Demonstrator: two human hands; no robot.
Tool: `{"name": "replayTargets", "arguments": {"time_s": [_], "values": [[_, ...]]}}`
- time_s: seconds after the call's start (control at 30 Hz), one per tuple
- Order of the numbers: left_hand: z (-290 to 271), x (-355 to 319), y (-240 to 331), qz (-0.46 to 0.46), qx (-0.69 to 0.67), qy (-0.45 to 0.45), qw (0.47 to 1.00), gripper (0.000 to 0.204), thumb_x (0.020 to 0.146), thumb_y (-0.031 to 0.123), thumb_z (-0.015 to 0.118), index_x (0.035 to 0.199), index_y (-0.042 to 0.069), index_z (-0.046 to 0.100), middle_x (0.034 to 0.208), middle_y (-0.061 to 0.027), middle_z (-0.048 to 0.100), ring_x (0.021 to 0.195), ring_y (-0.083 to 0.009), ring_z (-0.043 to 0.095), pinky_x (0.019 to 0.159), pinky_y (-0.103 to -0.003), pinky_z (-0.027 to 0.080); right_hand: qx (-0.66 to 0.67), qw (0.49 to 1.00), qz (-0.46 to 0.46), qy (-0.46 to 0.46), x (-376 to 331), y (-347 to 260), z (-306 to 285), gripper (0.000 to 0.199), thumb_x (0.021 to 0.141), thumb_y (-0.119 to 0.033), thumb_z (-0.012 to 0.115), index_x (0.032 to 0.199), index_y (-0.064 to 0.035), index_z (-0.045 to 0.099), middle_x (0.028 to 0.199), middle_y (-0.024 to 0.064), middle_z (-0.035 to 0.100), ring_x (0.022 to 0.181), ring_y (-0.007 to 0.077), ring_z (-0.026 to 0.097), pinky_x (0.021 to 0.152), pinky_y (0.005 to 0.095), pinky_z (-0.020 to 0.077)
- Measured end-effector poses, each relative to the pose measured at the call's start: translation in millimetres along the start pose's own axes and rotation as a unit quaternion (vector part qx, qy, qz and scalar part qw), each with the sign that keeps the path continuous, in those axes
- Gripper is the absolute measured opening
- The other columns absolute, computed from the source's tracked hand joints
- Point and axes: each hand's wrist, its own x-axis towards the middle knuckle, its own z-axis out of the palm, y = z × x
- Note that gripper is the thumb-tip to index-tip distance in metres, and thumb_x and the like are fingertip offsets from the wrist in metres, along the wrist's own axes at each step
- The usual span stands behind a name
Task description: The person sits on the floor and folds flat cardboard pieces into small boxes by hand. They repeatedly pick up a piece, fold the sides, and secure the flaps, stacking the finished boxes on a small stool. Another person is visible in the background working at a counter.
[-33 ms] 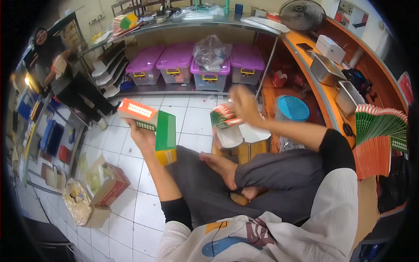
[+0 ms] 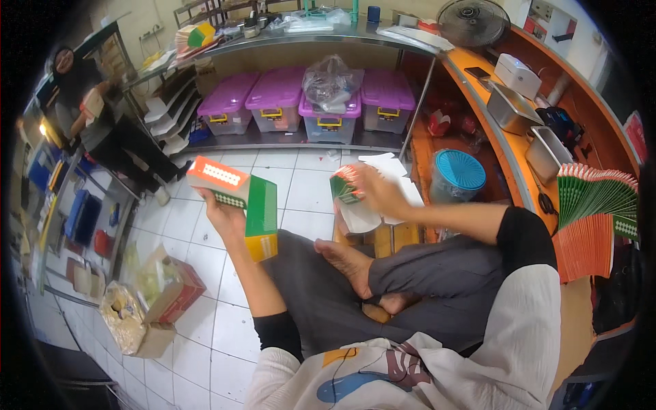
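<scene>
My left hand (image 2: 222, 220) is closed around a stack of printed paper cartons (image 2: 261, 208) with orange, green and yellow faces, held up over the floor beside my left knee. In front of my folded legs, my right hand (image 2: 386, 195) is over a second pile of printed cartons (image 2: 344, 183), orange and green with white inner sides. Motion blurs this hand, and its fingers are partly lost against the pile. White carton flaps (image 2: 383, 164) stick out behind it. The pile rests on a yellowish wooden surface (image 2: 384, 239).
Fanned green and orange cartons (image 2: 594, 201) stand at my right, by scissors (image 2: 547, 203) and metal pans (image 2: 512, 108). A blue-lidded tub (image 2: 458, 171) is beyond my right arm. Purple-lidded bins (image 2: 273, 89) line the far shelf. A cardboard box (image 2: 174, 287) sits left; a person (image 2: 102, 116) stands farther back.
My right hand has come down onto the carton pile, and white flaps now show behind it. The left hand and its cartons have barely moved.
</scene>
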Motion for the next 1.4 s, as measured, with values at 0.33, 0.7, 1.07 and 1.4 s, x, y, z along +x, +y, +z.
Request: {"name": "replayTargets", "arguments": {"time_s": [0.33, 0.7, 1.07, 1.4], "values": [[26, -23, -31, -0.036, 0.04, -0.049, 0.997, 0.053, 0.093, 0.043, 0.034, 0.128, 0.003, 0.036, 0.115, -0.0164, 0.052, 0.104, -0.027, 0.054, 0.091, -0.043, 0.044, -0.103, 0.797, 0.097, -0.588, -75, 4, 64, 0.059, 0.074, -0.048, 0.049, 0.112, -0.0029, 0.046, 0.097, 0.022, 0.059, 0.085, 0.0366, 0.058, 0.071, 0.0423, 0.0461], [59, -3, -40, -0.029, -0.032, -0.014, 0.999, 0.045, 0.094, 0.032, 0.042, 0.128, 0.003, 0.037, 0.122, -0.0083, 0.048, 0.11, -0.0192, 0.049, 0.094, -0.034, 0.039, -0.102, 0.791, 0.13, -0.59, -117, -17, 60, 0.087, 0.073, -0.076, 0.036, 0.112, 0.001, 0.044, 0.097, 0.0267, 0.059, 0.092, 0.0405, 0.058, 0.078, 0.047, 0.0454], [69, -13, -15, -0.044, 0.138, 0.046, 0.988, 0.044, 0.092, 0.028, 0.046, 0.126, 0.001, 0.038, 0.117, -0.0103, 0.051, 0.108, -0.0187, 0.051, 0.09, -0.031, 0.041, -0.086, 0.795, 0.168, -0.577, -131, -33, 72, 0.083, 0.08, -0.071, 0.026, 0.123, -0.0021, 0.039, 0.096, 0.0285, 0.059, 0.091, 0.0422, 0.058, 0.076, 0.0496, 0.0471], [110, -29, -6, 0.037, 0.296, 0.126, 0.946, 0.022, 0.092, 0.02, 0.049, 0.105, 0.003, 0.048, 0.096, -0.0045, 0.053, 0.087, -0.0123, 0.052, 0.077, -0.026, 0.042, -0.04, 0.872, 0.206, -0.442, -146, -49, 63, 0.046, 0.083, -0.043, 0.043, 0.109, -0.006, 0.051, 0.08, 0.0234, 0.062, 0.073, 0.041, 0.061, 0.062, 0.0503, 0.0482]]}}
